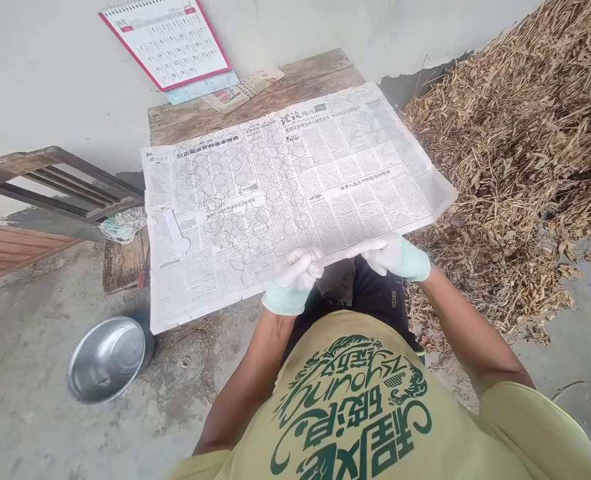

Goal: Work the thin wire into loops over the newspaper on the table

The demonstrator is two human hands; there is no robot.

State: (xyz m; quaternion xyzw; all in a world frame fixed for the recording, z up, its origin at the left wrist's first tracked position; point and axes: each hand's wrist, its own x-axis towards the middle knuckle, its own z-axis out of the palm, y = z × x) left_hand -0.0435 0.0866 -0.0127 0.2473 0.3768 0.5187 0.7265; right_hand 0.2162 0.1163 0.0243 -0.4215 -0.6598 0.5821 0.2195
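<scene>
A spread newspaper sheet [375,153] lies over a wooden table, its near edge hanging toward me. Thin dark looping lines, net-like, run across its left and middle parts; I cannot tell whether they are drawn or laid on. My left hand [299,270], in a white glove with a mint cuff, is closed at the sheet's near edge. Gloved the same way, my right hand [395,257] pinches that edge farther right, its fingers pointing left. The fingertips are partly hidden. A pale spoon-shaped piece [176,233] rests on the sheet's left side.
Behind the sheet, the bare wooden tabletop [320,67] carries a folded paper [245,90] and a desk calendar [168,43] against the wall. A wooden chair [60,183] stands left, above a metal pot [108,360] on the floor. Dry stalks [515,153] are heaped at right.
</scene>
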